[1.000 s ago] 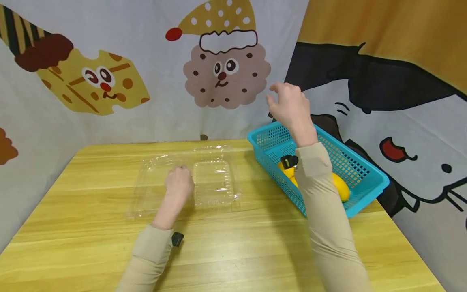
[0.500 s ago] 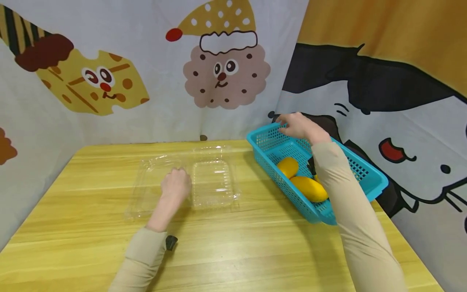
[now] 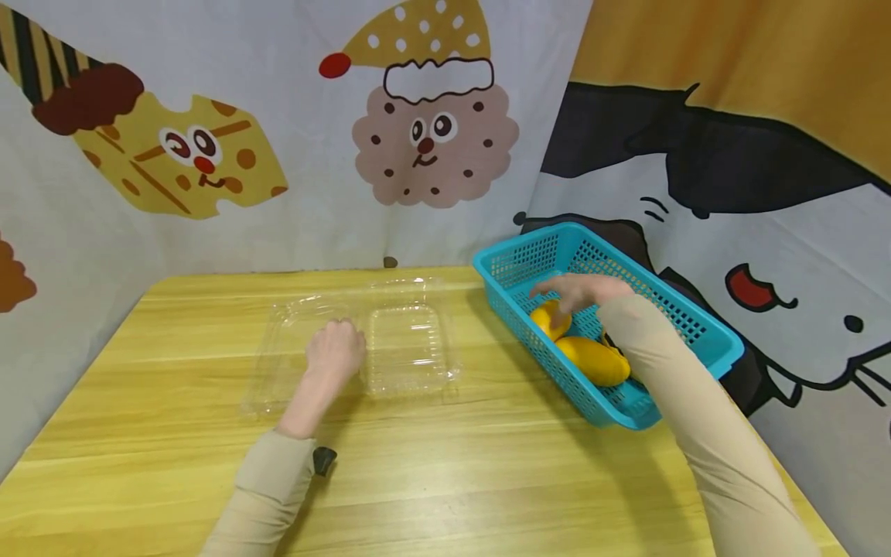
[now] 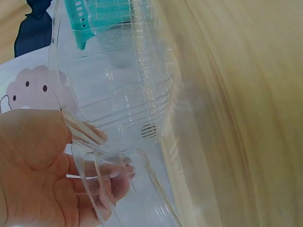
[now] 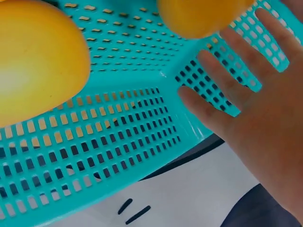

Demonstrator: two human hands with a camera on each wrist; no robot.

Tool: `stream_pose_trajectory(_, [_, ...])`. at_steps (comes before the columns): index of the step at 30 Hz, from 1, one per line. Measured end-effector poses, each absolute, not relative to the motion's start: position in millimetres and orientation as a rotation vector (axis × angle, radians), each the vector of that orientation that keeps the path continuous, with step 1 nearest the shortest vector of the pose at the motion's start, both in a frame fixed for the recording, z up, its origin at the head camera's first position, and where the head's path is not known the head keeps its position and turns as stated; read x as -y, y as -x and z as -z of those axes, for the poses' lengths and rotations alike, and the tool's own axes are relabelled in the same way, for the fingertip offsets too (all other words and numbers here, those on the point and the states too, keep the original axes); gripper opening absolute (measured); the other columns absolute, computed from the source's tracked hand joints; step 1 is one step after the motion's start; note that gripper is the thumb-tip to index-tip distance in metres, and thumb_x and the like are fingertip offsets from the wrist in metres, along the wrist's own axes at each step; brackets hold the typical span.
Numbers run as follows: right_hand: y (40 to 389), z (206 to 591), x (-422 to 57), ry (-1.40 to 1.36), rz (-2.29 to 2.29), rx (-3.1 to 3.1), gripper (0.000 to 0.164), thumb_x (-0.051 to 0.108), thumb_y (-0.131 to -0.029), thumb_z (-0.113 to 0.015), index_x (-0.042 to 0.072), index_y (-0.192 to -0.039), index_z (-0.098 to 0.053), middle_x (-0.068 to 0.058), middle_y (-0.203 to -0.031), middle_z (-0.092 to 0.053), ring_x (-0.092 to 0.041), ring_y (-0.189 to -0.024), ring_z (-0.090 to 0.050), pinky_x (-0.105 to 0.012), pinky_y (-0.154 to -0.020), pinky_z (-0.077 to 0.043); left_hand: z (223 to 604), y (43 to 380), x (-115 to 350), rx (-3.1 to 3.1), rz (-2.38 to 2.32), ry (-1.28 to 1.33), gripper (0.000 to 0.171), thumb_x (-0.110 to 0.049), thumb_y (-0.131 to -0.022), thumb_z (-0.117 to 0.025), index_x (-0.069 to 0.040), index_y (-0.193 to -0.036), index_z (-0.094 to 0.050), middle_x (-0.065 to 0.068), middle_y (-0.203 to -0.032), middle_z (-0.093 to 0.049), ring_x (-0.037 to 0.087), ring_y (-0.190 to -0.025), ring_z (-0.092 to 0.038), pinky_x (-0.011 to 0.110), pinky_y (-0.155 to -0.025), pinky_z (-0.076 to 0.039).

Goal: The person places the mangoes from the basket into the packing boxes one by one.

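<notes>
A clear plastic clamshell box [image 3: 407, 348] lies unfolded on the table. My left hand [image 3: 336, 348] grips it near the middle fold; in the left wrist view, fingers [image 4: 113, 184] show through the clear plastic [image 4: 118, 85]. Inside the blue basket [image 3: 550, 352], my right hand [image 3: 578, 291] reaches over the far yellow mango [image 3: 546, 319], fingers spread and pointing down. A second mango [image 3: 595, 362] lies nearer, and more yellow shows beside the right wrist. From the right wrist, the fingers [image 5: 227, 85] are extended just beside one mango [image 5: 203, 16], not wrapped around it.
The basket's perforated walls surround the right hand, its long side angled along the table's right edge. Behind the wooden table [image 3: 390, 480] hangs a cartoon-printed cloth [image 3: 299, 232]. Small black cameras sit at the wrists.
My right hand has come down from above the basket's back rim into the basket, to the far mango. The left hand has shifted slightly and stays on the clamshell box.
</notes>
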State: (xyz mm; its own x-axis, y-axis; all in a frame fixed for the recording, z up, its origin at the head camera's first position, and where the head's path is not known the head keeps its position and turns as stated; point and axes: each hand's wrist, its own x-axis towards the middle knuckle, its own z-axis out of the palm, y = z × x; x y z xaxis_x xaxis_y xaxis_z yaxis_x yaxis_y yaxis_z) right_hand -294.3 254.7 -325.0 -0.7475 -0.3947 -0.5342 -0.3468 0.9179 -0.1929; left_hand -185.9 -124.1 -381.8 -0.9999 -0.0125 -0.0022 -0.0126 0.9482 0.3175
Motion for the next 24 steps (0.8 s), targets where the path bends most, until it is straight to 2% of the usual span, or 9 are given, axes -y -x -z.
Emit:
stream_pose_trajectory(5, [289.0, 331.7, -248.9, 0.524, 0.040, -2.423, 0.072, 0.018, -0.077, -0.077, 0.020, -0.141, -0.043, -0.019, -0.152, -0.030, -0.042, -0.137, -0.029, -0.061, -0.107, -0.034, 381.2, 186.7, 125.0, -3.093, -0.512, 0.032, 0.029, -0.020, -0.097, -0.049, 0.002, -0.078, -0.055, 0.009, -0.062, -0.049, 0.019, -0.051, -0.046, 0.022, -0.039, -0.035])
stream_pose_trajectory(12, [284.6, 338.6, -243.3, 0.566, -0.167, -2.474, 0.070, 0.018, -0.075, -0.073, 0.025, -0.139, -0.045, -0.019, -0.151, -0.032, -0.044, -0.137, -0.031, -0.063, -0.101, -0.038, 382.4, 186.1, 125.0, -3.085, -0.542, 0.032, 0.028, -0.019, -0.097, -0.048, 0.003, -0.081, -0.057, 0.006, -0.059, -0.045, 0.015, -0.048, -0.041, 0.020, -0.039, -0.032])
stream_pose_trajectory(19, [283.3, 353.5, -242.4, 0.499, -0.198, -2.508, 0.081, 0.015, -0.077, -0.070, 0.022, -0.148, -0.032, -0.018, -0.154, -0.029, -0.042, -0.141, -0.027, -0.060, -0.106, -0.035, 382.6, 186.3, 124.4, -3.099, -0.518, 0.026, 0.028, -0.019, -0.097, -0.048, 0.003, -0.080, -0.056, 0.006, -0.060, -0.045, 0.017, -0.050, -0.043, 0.022, -0.040, -0.033])
stream_pose_trajectory(24, [283.9, 357.3, -239.5, 0.485, -0.215, -2.507, 0.084, 0.013, -0.078, -0.072, 0.020, -0.150, -0.028, -0.017, -0.153, -0.031, -0.040, -0.140, -0.029, -0.059, -0.103, -0.039, 381.1, 186.0, 124.5, -3.090, -0.480, 0.024, 0.029, -0.019, -0.097, -0.047, 0.007, -0.091, -0.058, 0.009, -0.062, -0.049, 0.019, -0.051, -0.046, 0.024, -0.041, -0.036])
